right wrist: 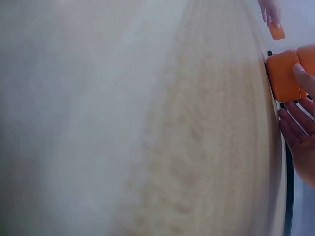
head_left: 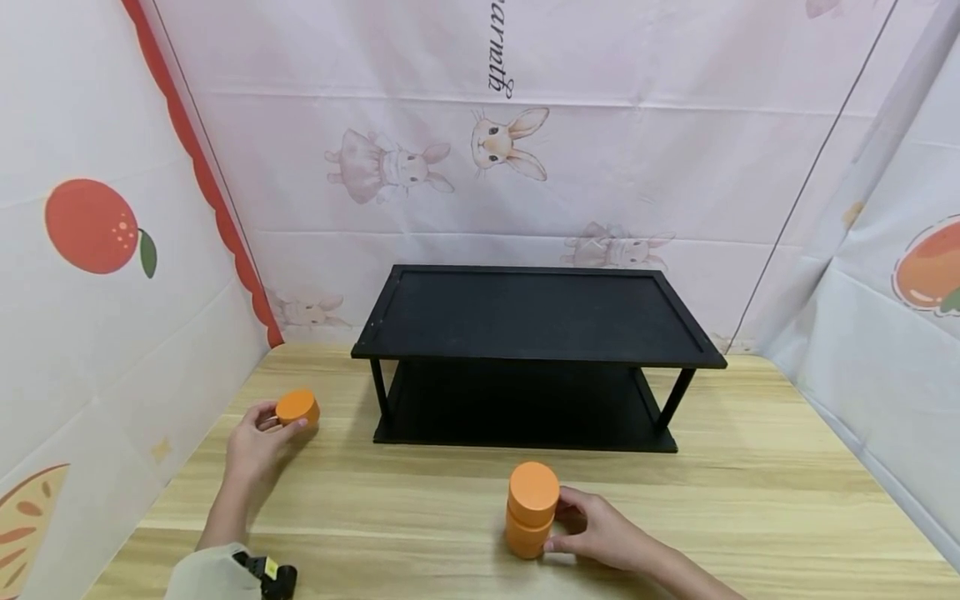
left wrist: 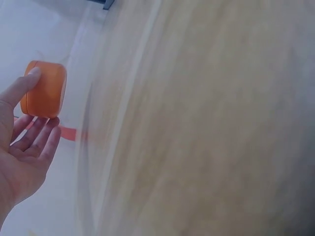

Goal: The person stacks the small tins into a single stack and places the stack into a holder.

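Note:
My left hand (head_left: 255, 446) pinches a small round orange container (head_left: 297, 407) between thumb and fingers, at the left of the table. In the left wrist view the thumb lies on the side of this orange container (left wrist: 49, 89), with the fingertips at its opposite edge. Two more orange containers (head_left: 533, 508) are stacked one on the other near the front middle. My right hand (head_left: 600, 531) holds the stack from its right side. The right wrist view shows the thumb on the lower container (right wrist: 283, 78) and the fingers below it, partly cut off by the frame.
A black two-tier rack (head_left: 536, 317) stands at the back of the wooden table (head_left: 390, 517), its lower shelf (head_left: 525, 408) close to the tabletop. Printed cloths hang behind and on both sides. A black wrist camera (head_left: 277, 579) sits on my left sleeve.

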Demonstrator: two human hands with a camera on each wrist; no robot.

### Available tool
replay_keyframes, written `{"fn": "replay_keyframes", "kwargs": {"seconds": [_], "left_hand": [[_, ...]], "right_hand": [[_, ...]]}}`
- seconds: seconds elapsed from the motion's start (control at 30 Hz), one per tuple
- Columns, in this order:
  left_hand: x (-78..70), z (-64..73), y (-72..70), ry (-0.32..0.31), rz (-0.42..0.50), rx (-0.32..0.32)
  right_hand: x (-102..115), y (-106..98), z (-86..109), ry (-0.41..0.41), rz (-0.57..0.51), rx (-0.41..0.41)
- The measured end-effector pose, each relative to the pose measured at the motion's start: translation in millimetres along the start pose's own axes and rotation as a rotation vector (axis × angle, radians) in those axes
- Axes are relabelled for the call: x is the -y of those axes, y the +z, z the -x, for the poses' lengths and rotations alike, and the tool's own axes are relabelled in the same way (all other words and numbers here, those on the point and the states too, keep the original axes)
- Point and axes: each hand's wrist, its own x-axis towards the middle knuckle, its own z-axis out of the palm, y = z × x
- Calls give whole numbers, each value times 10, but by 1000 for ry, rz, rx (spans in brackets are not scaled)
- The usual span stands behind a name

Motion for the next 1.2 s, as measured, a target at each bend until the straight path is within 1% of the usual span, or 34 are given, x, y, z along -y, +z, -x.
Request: {"fn": "replay_keyframes", "kwargs": {"seconds": [0.13, 0.27, 0.4, 0.6, 0.87, 1.2], "left_hand": [[0, 9, 1, 18, -9, 16], [-7, 17, -3, 20, -1, 29], [-16, 28, -10, 27, -23, 40], [-39, 63, -22, 56, -36, 54], [-58, 106, -7, 87, -30, 54], [-76, 131, 3, 136, -42, 79]], "right_hand": [[-11, 0, -1, -1, -6, 1], [-13, -2, -1, -4, -12, 2], [-8, -7, -1, -12, -17, 1], [-8, -4, -1, -23, -11, -1], [-17, 1, 1, -29, 10, -6], [-16, 3, 3, -31, 10, -8]]}}
